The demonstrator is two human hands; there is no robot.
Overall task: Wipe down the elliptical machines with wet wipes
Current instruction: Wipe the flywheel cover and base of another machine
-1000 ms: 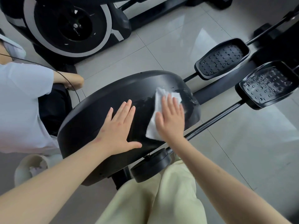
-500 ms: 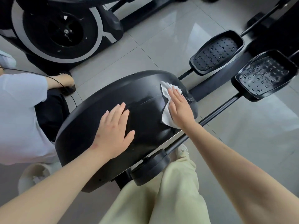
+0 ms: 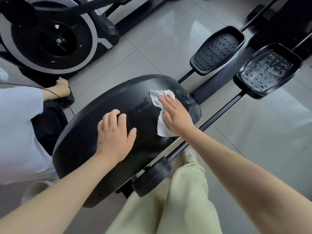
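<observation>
L hand (image 3: 114, 134) braces on the housing (image 3: 81, 141) mid-top, fingers bent, gripping nothing. R hand (image 3: 177, 114), fingers straight & together, presses the wipe (image 3: 157, 98) flat on housing's far end. Wipe's thin, limp, wet: prob. bunches, so pin under palm, not by edges.

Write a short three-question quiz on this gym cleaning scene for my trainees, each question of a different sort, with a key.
1. True or false: the right hand lies flat on the wipe, pressing it on the cover.
2. What does the left hand hold? A) a second wipe; B) a spray bottle; C) nothing, it rests on the cover.
3. How many pedals show beyond the cover?

Key: 1 true; 2 C; 3 two.
</observation>
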